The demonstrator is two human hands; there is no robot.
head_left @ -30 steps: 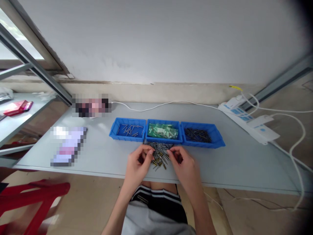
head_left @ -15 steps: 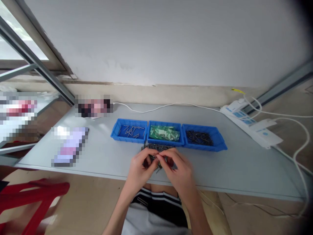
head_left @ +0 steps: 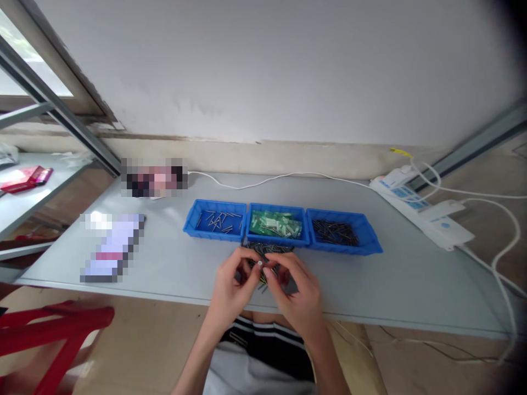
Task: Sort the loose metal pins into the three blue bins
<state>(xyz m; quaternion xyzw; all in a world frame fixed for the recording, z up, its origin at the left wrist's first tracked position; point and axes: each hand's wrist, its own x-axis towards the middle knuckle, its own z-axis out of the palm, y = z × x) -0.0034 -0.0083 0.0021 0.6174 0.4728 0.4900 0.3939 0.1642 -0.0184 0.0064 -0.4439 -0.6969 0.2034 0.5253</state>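
Observation:
My left hand pinches a small part with a round white end between thumb and forefinger. The rest of that part is hidden by the fingers. Close beside it, my right hand has its thumb and forefinger drawn together; whatever they hold is too small to make out. Both hands are over a loose pile of dark metal pins on the table, partly covering it. Just beyond are three blue bins: the left bin has scattered silvery pins, the middle bin green-and-white small packets, the right bin dark pins.
The bins stand in a row on a grey table. A white power strip with cables lies at the right. A blurred flat device is at the left, a blurred object behind it. A red stool stands below left.
My fingertips have parted slightly, and the small white round end now shows at my left fingers. The view has shifted a little.

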